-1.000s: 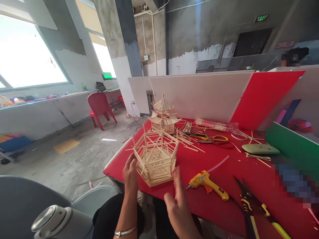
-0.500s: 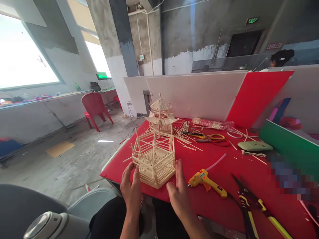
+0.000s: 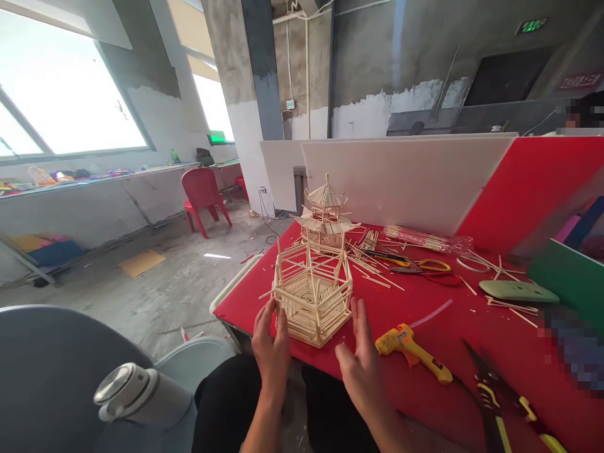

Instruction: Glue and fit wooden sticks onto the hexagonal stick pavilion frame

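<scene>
Frame looks light, stiff, fragile; I'd hold its base. I can't tell whether left hand grips its side; right hand, beside it, has thumb and fingers apart.

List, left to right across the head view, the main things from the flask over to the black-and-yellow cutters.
Pale flask → red chair → left hand → open hexagonal stick frame → right hand → yellow glue gun → black-and-yellow cutters.
</scene>
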